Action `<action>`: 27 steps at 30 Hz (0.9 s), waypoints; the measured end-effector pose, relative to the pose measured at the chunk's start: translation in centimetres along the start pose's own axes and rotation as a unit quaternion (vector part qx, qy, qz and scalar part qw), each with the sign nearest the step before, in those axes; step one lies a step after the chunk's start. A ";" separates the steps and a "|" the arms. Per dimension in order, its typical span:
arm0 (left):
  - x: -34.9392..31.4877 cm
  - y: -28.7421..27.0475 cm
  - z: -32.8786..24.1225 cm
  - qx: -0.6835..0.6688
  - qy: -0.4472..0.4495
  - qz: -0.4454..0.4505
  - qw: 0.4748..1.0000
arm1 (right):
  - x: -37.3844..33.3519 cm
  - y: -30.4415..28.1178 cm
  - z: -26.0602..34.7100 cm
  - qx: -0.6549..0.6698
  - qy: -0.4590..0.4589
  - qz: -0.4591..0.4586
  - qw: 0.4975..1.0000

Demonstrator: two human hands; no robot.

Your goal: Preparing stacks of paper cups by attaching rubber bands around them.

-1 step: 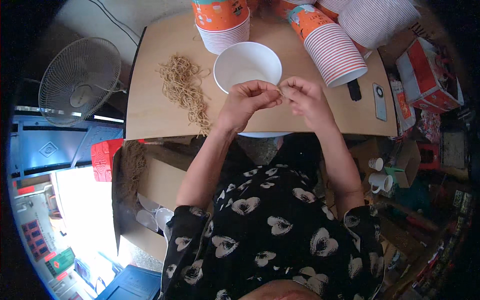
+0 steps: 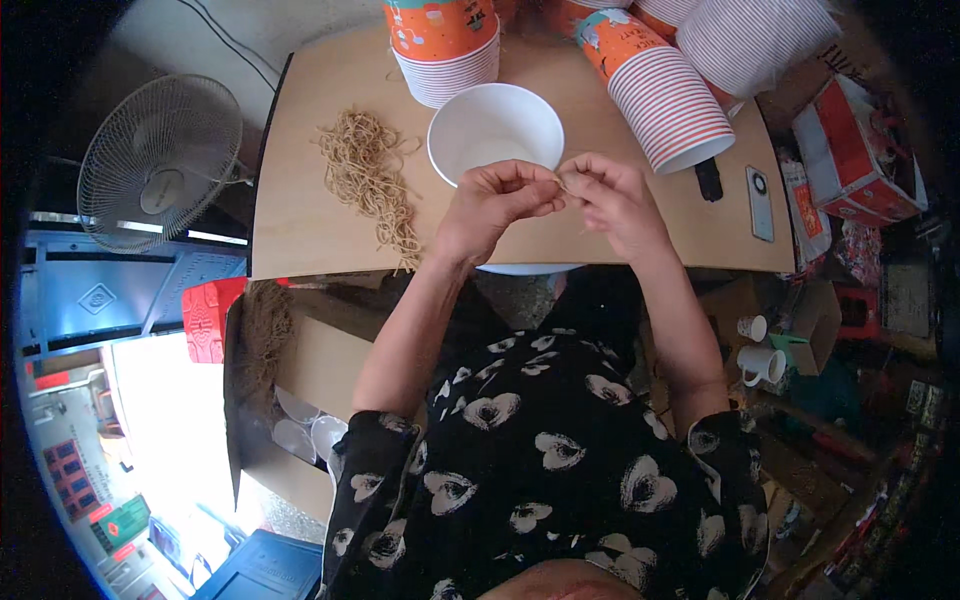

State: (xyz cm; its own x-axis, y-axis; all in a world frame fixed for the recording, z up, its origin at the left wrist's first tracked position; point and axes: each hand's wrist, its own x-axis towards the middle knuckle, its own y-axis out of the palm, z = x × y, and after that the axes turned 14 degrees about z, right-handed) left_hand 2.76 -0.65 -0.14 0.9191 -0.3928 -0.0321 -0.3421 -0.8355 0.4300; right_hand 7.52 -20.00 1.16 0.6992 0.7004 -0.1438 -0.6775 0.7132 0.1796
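My left hand (image 2: 505, 205) and my right hand (image 2: 615, 200) meet fingertip to fingertip above the near rim of a white paper bucket (image 2: 490, 130). Both are closed in a pinch. Between the fingertips shows a small bit of tan cord (image 2: 561, 182), mostly hidden by the fingers. A loose pile of tan cords (image 2: 365, 175) lies on the table to the left of my left hand, its tail reaching the front edge.
Behind the bucket stands a stack of orange and white paper buckets (image 2: 447, 60). Another stack (image 2: 670, 105) lies tilted at the right, near a phone (image 2: 760, 204) and a black object (image 2: 708, 180). A fan (image 2: 160, 165) stands left of the table (image 2: 560, 245). A carton (image 2: 325, 360) holds more brown cords below.
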 end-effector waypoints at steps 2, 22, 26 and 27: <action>0.0 -0.2 0.2 -0.003 0.010 0.001 1.000 | 0.0 0.0 0.0 0.067 0.019 0.024 0.997; -0.6 0.4 -0.1 0.144 0.035 -0.015 0.989 | -0.3 0.0 0.6 -0.246 -0.058 0.075 0.964; -0.6 0.6 0.4 0.133 0.073 -0.032 0.988 | -0.4 0.6 0.0 -0.225 -0.073 0.052 0.970; -0.5 0.7 0.6 0.121 0.084 -0.040 0.988 | -0.4 0.7 -0.2 -0.189 -0.066 0.034 0.979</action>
State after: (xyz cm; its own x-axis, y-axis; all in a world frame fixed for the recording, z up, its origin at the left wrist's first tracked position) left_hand 1.89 -1.29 -0.33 0.9577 -0.2688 0.1025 -0.2846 -0.9369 0.2030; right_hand 6.71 -19.80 1.15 0.6564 0.7543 -0.0118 -0.7419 0.6426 -0.1913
